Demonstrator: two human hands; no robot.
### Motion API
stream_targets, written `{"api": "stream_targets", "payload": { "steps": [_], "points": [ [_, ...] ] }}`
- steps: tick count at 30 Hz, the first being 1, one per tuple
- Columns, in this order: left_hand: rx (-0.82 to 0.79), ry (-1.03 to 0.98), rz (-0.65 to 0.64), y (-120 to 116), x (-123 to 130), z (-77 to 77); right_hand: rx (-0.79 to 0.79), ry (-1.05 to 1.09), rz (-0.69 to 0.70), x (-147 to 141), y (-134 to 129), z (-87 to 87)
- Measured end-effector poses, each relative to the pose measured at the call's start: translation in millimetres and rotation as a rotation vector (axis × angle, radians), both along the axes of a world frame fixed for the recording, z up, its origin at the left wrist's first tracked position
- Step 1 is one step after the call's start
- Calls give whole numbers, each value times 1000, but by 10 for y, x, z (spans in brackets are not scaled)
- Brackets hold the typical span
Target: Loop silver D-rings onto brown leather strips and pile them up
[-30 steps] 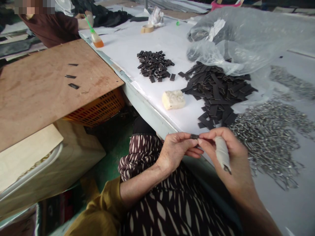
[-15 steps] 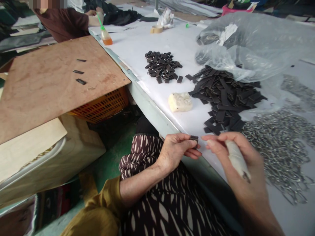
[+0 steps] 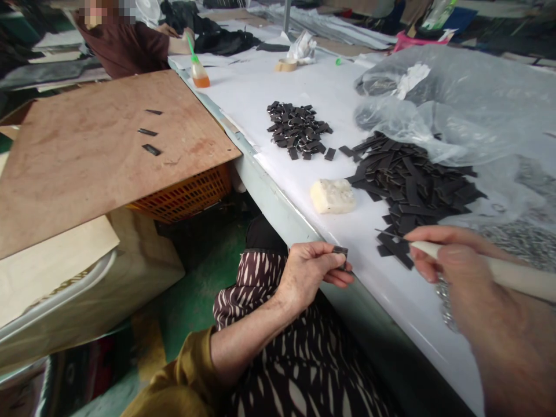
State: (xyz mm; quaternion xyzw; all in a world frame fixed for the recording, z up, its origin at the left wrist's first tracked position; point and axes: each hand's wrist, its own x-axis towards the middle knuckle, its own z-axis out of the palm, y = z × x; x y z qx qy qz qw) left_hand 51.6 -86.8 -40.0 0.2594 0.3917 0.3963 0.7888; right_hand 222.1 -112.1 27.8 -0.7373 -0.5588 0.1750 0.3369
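Observation:
My left hand (image 3: 310,272) pinches a small dark strip (image 3: 340,251) just over the table's front edge. In my right hand (image 3: 467,266) is a white-handled tool (image 3: 495,269), its thin metal tip pointing left over the near end of a pile of dark strips (image 3: 417,179). A yellowish-white block (image 3: 332,196) lies left of that pile. Farther back sits a heap of small dark tabs with metal rings (image 3: 297,128). Metal rings or hooks (image 3: 523,243) are spread at the right, partly hidden behind my right hand.
A clear plastic bag (image 3: 469,98) covers the back right. On the white table (image 3: 243,87) stand a glue bottle (image 3: 200,75) and a tape roll (image 3: 285,65). A wooden board (image 3: 104,139) at left bears three dark pieces. Another person (image 3: 125,46) sits at the back left.
My right hand has moved right, away from my left hand, and the tool has turned so its tip points left. My left hand still holds its strip. The view has shifted slightly.

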Motion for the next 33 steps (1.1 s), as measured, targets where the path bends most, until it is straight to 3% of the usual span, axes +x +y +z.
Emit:
{"api": "stream_targets", "payload": {
  "steps": [10,16,23,29,33],
  "points": [
    [-13,-4,16,96,-91,3,64,57,48,-220,275,-39],
    [-5,20,7,117,-104,-19,61,11,-13,-325,345,14],
    [28,22,21,179,-140,-9,149,288,-87,-433,518,116],
    [63,32,38,250,-169,5,49,284,36,-482,752,87],
    [57,33,44,295,-171,-6,70,230,30,-463,860,37]
  ]
}}
